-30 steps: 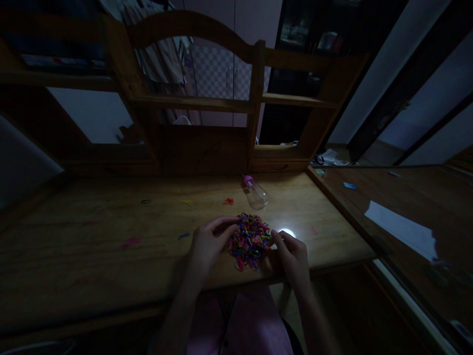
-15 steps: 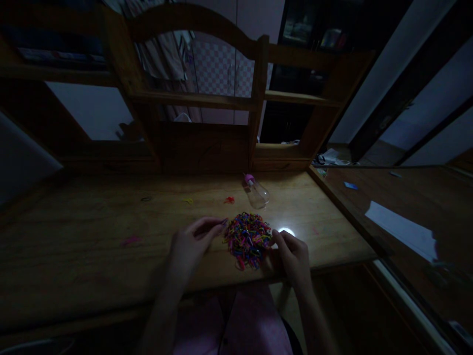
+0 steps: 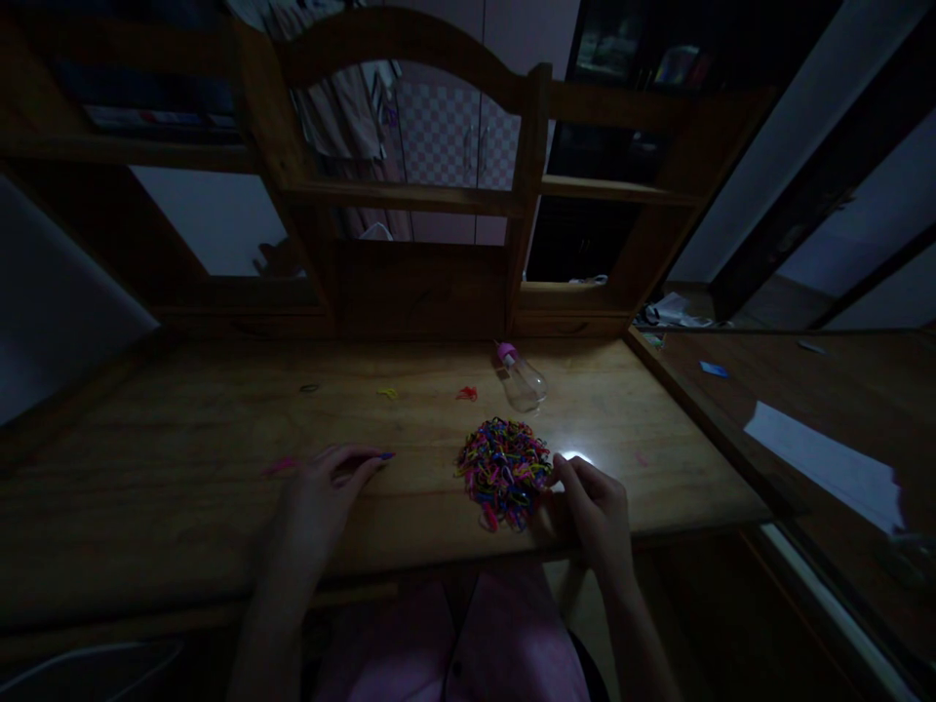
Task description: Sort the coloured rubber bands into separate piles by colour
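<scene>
A heap of small multicoloured rubber bands (image 3: 504, 473) lies on the wooden desk in front of me. My left hand (image 3: 316, 502) is left of the heap, its thumb and fingertips pinching a small blue-purple rubber band (image 3: 387, 455). At the heap's right edge, my right hand (image 3: 596, 502) has thumb and forefinger closed together; whatever they hold is too small to make out. Red bands (image 3: 467, 393), yellow bands (image 3: 387, 393) and a dark band (image 3: 309, 388) lie apart in a row behind. Pink bands (image 3: 281, 466) lie just left of my left hand.
A clear bulb-shaped bottle with a pink cap (image 3: 526, 388) lies on its side behind the heap. Wooden shelving (image 3: 420, 292) rises along the desk's back. On the right, a lower brown surface holds white paper (image 3: 823, 463) and a small blue card (image 3: 714, 370).
My left hand has moved left, away from the heap, carrying the blue-purple band. My right hand stays by the heap's right edge. The whole view has shifted slightly.
</scene>
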The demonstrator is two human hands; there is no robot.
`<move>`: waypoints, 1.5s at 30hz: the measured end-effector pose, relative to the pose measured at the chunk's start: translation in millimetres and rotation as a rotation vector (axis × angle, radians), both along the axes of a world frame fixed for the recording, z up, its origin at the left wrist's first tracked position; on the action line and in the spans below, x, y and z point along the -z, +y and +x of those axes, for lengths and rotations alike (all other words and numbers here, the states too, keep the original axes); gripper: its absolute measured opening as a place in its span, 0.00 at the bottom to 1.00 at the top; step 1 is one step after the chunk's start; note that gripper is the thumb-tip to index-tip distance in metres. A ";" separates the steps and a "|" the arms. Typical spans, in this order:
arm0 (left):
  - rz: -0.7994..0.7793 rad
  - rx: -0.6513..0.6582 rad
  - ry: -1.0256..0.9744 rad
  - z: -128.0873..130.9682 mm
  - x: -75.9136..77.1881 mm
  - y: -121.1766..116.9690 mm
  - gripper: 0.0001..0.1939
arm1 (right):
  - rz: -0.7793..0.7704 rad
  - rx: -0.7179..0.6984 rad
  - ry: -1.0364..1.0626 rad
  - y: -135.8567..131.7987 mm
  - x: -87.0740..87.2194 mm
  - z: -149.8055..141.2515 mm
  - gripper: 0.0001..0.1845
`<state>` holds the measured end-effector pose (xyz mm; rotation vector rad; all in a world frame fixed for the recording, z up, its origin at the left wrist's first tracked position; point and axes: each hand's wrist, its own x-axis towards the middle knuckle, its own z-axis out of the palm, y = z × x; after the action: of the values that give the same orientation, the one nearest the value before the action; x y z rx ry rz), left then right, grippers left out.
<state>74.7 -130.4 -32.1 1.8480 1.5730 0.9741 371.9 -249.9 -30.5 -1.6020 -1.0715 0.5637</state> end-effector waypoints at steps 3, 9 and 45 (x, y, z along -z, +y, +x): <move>0.042 -0.016 0.042 -6.8 4.9 5.0 0.11 | 0.000 0.003 0.002 0.1 1.2 0.4 0.21; -0.008 -0.052 0.070 -10.0 7.2 7.6 0.11 | 0.001 0.002 -0.009 1.3 0.2 -0.2 0.21; 0.058 -0.040 -0.097 -2.4 12.3 -7.8 0.11 | 0.032 -0.326 -0.714 149.7 -47.4 -54.1 0.06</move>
<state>72.4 -138.2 -44.4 1.7860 1.5433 1.1216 317.8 -100.1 16.9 -1.6472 -1.8817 0.1658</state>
